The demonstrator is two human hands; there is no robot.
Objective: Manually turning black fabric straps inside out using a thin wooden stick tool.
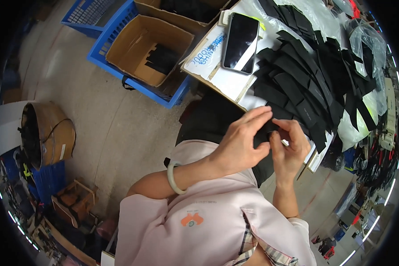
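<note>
Close over the near edge of the bench (pixel 235 91), both hands meet on one small black piece (pixel 270 128). Left hand (pixel 244 142): fingers stretched forward and laid over the piece, thumb below, pinching it from the left; a pale bangle (pixel 173 177) sits on that wrist. Right hand (pixel 290 148): fingers curled in, thumb and fingertips gripping the same piece from the right. Most of the piece is hidden between the hands; its shape cannot be told.

Just beyond the hands, a fanned heap of black strips (pixel 306 80) covers the right part of the bench, overlapping, some lying on clear plastic bags (pixel 363 40). A dark-screened phone (pixel 240 42) lies flat on white printed sheets (pixel 208 57) at the left of the bench, well apart from the hands.

Left of the bench, on the floor (pixel 106 124): a blue plastic crate (pixel 119 35) holding an open cardboard box (pixel 148 48) with a few black pieces inside. Further left, a round brown drum (pixel 48 133) lying on its side, near small wooden stools (pixel 75 199). The person wears a pale pink top (pixel 199 226) with an orange emblem.
</note>
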